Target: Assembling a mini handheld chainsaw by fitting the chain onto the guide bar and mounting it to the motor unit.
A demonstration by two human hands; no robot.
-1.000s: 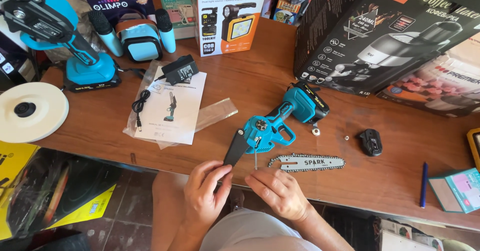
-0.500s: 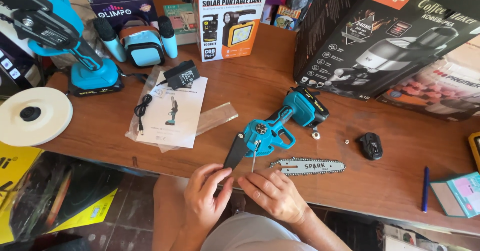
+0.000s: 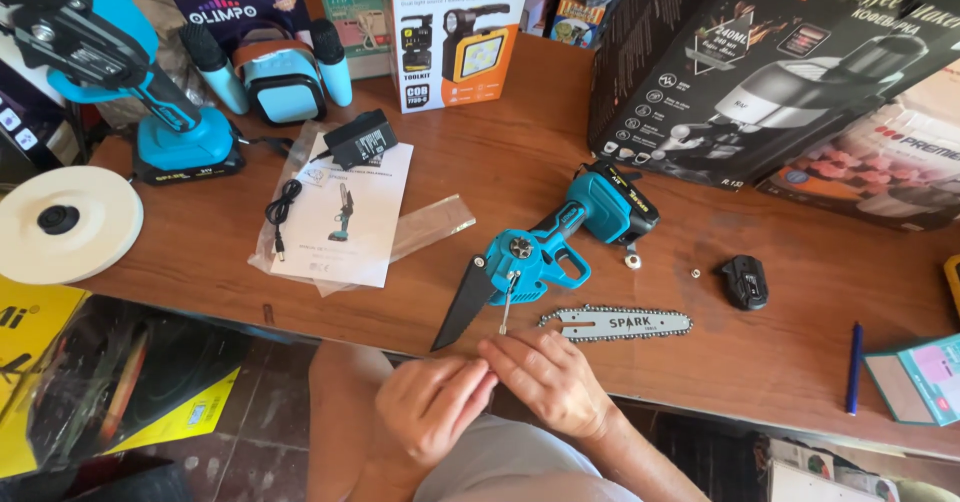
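In the head view, both hands meet at the near edge of the brown wooden tabletop (image 3: pixel 520 177). The left hand (image 3: pixel 432 407) is loosely curled, its fingers stretched toward the right hand (image 3: pixel 545 382), whose fingertips pinch together against them. Something very small may sit between the fingertips, but I cannot tell what, if anything, they hold.

Just beyond the hands lies the blue cordless mini chainsaw body with its black guard (image 3: pixel 545 252), on its side. A thin metal tool (image 3: pixel 507 304) hangs from it toward the hands. Just to its right, flat on the tabletop, lies the detached silver guide bar with its chain (image 3: pixel 617 323), near the right hand but not touching it.
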